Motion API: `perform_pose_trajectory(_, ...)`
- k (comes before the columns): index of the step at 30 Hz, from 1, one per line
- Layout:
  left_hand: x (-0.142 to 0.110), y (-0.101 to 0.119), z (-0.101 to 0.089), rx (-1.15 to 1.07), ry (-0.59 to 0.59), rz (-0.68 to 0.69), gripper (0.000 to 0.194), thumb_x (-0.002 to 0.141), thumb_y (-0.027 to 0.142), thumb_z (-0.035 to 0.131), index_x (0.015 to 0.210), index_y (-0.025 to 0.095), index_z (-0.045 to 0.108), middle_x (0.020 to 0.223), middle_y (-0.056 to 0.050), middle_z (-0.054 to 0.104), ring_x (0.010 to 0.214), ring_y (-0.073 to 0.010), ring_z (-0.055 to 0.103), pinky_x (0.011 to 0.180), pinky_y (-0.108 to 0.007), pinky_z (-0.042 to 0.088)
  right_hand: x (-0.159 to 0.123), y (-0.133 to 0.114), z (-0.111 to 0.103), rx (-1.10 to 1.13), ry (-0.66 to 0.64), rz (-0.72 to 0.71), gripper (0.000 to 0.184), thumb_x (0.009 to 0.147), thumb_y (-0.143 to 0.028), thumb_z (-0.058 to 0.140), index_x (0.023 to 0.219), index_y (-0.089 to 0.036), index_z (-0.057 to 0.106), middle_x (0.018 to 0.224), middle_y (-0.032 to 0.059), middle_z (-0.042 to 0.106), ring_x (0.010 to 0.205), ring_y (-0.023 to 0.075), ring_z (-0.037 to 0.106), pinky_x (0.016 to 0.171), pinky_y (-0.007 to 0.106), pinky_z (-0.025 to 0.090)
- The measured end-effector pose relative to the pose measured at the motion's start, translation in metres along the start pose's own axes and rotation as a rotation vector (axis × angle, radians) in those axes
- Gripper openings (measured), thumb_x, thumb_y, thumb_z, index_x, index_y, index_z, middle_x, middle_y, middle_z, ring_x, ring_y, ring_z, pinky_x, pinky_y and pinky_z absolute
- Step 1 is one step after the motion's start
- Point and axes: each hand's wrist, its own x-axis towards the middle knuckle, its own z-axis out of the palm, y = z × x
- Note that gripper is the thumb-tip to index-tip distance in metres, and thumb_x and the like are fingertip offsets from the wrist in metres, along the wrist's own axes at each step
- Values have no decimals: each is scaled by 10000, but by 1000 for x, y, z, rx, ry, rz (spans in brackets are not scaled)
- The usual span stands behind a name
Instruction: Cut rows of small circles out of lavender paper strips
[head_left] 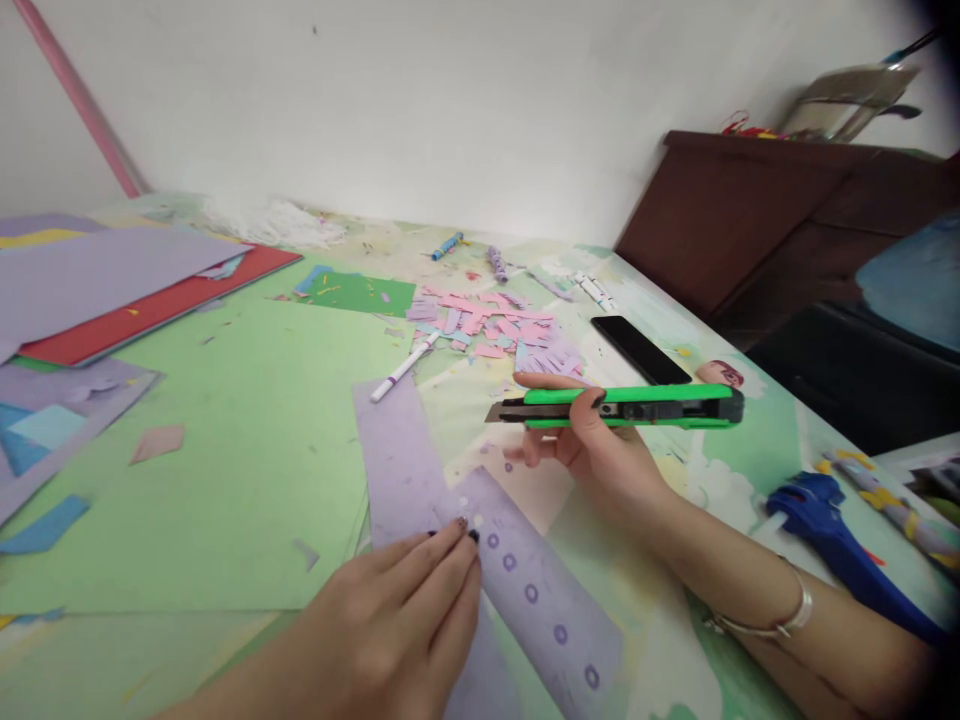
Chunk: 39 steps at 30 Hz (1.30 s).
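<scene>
My right hand (592,440) is closed around a green box cutter (637,408), held above the table with its blade out and pointing left. My left hand (420,600) lies with its fingers stretched out, fingertips resting at the edge of a purple paper strip (547,590). A row of small dark purple rings is drawn along that strip, and a few small pale spots show near its far end. Under it and to the left runs a longer purple paper piece (394,450). A white marker (405,368) lies across that piece's far end.
Green sheets (247,420) cover the left side, beside stacked coloured paper (105,280). Pink and purple paper scraps (495,325) lie behind my hands. At right are a black phone (641,348) and a blue glue gun (832,530). A brown cabinet (750,220) stands beyond.
</scene>
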Motion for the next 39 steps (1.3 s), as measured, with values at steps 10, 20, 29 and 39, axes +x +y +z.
perform_pose_trajectory(10,-13,15,11,75,-48,-147,310,944,274,448,1017,85,684,1024,-108,734,959,-273,687,805,-396,556,-6,-8,9,-252,-107,197,142,706,-193,749,794,-174,639,495,-48,575,377,58,500,367,144,420)
perform_pose_trajectory(20,-7,13,18,76,-60,-151,360,922,291,458,976,24,693,1019,-188,720,953,-319,686,798,-427,579,0,-1,7,-373,-319,195,127,800,-223,657,888,-131,654,646,15,669,595,107,650,561,186,539)
perform_pose_trajectory(29,-8,14,16,70,-73,-184,332,903,268,479,975,21,689,1017,-180,723,961,-319,684,790,-426,587,11,6,-3,-252,-464,298,123,776,-73,622,884,-112,667,649,2,678,586,98,664,540,163,540)
perform_pose_trajectory(39,-6,18,16,63,-76,-222,306,889,236,491,968,11,683,1011,-184,724,969,-310,680,836,-426,570,14,2,1,-344,-437,294,64,751,-84,639,790,-111,682,589,-14,644,535,72,611,494,132,510)
